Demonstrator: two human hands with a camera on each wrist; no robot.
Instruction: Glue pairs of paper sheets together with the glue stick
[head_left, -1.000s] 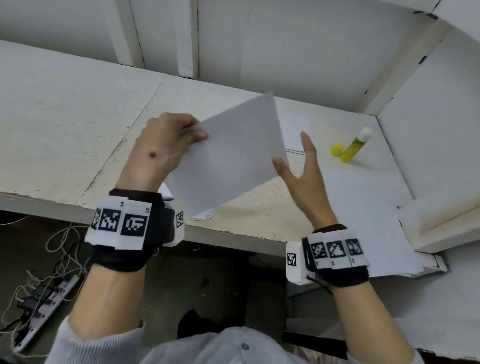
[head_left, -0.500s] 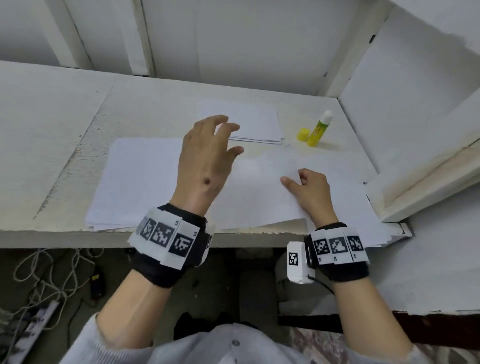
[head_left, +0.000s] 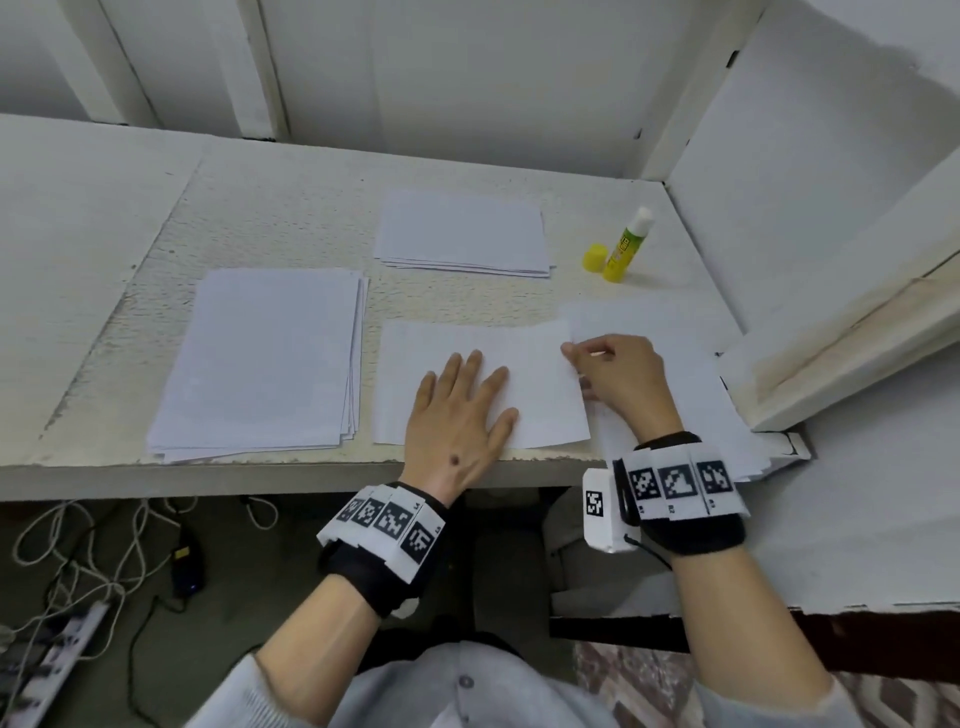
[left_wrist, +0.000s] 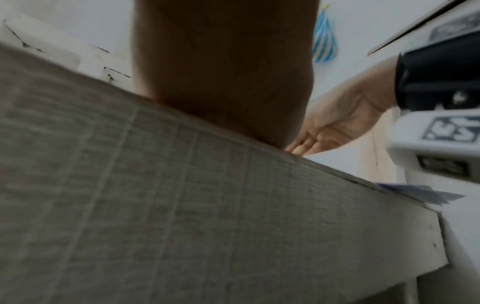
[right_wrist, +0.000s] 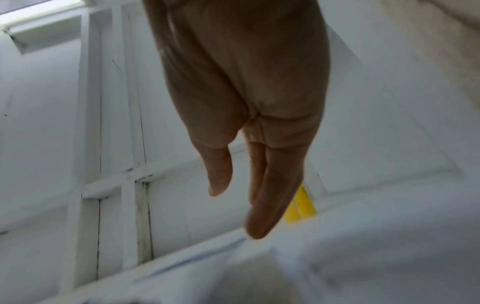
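- On the table (head_left: 291, 208), only the head view shows the glue stick (head_left: 627, 245) uncapped.
- Left hand (head_left: 457, 410) flat on a sheet (head_left: 540, 395); right hand (head_left: 618, 376) pinches its edge.

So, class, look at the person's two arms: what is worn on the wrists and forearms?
Each wrist carries a black strap wrapped with a white band of square black-and-white coded markers: left band, right band. A white camera block with its own marker and a thin black cable sits beside the right band. Light grey sleeves are pushed up both forearms.
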